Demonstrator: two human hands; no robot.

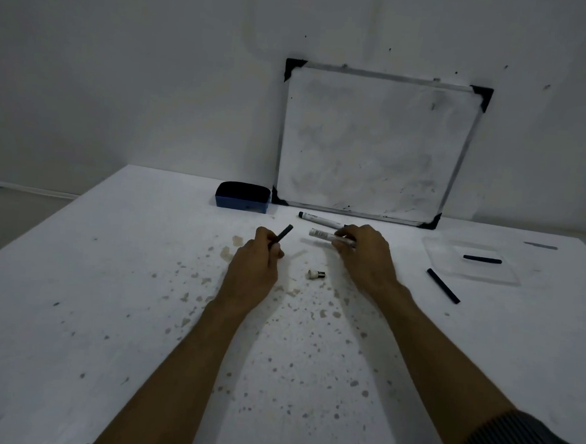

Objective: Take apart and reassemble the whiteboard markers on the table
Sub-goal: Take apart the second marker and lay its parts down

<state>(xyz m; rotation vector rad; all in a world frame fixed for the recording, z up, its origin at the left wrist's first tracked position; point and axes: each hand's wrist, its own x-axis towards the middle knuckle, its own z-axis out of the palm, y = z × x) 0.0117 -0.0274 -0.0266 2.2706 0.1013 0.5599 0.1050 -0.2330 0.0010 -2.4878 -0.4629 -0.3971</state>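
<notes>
My left hand (255, 264) pinches a thin dark ink core (283, 234) that points up and to the right. My right hand (365, 250) grips a white marker barrel (325, 234) lying roughly level, its open end facing left toward the core. A small white tip piece (316, 275) lies on the table between my hands. A whole marker (317, 219) with a dark cap rests behind my right hand, partly hidden by it.
A small whiteboard (375, 144) leans on the wall at the back. A blue eraser (242, 197) sits to its left. On the right stands a clear tray (447, 262) with a dark core (482, 259); another dark stick (442, 286) lies beside it. The table (109, 279) is stained.
</notes>
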